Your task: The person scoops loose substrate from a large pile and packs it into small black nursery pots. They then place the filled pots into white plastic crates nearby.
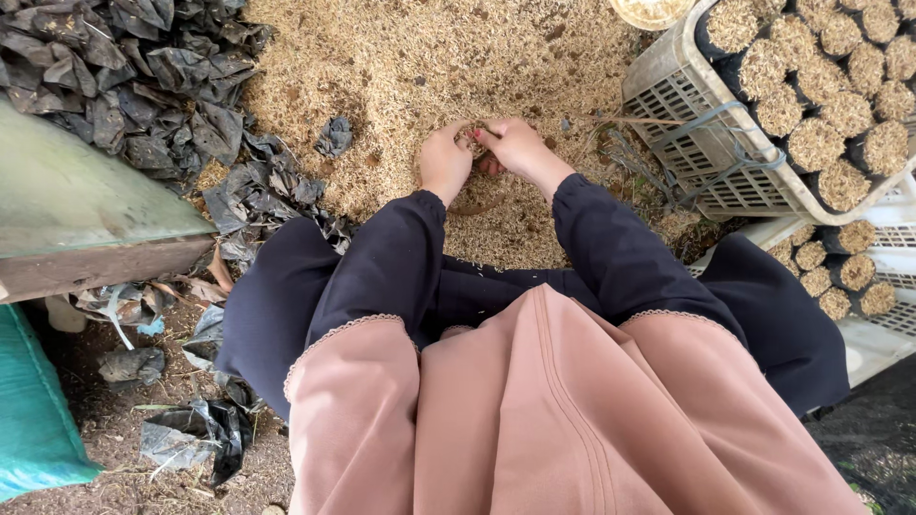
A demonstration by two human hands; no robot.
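- The left hand [445,162] sits at about 12 o'clock from the person's lap, curled, knuckles up, fingers closed over something small in the husk heap [410,67]; what it pinches is hidden.
- The right hand [515,145] touches it from 1 o'clock, fingers pressed together at a dark little bag [474,140] held between both hands, mostly covered.
- Open husk lies from 11 to 12 o'clock beyond the hands, with one loose black bag [334,136] on it.
- At 9 to 11 o'clock a pile of empty black bags [143,86] borders the heap, close to the left forearm.
- At 1 to 2 o'clock a grey plastic crate [687,143] of filled bags [821,143] tilts near the right arm; a white crate [887,324] with more lies at 3 o'clock.
- At 9 o'clock a green board on a wooden edge [86,215] juts in; a teal sack [33,410] sits at 8 o'clock.
- The ground is bare soil with scraps of black plastic.
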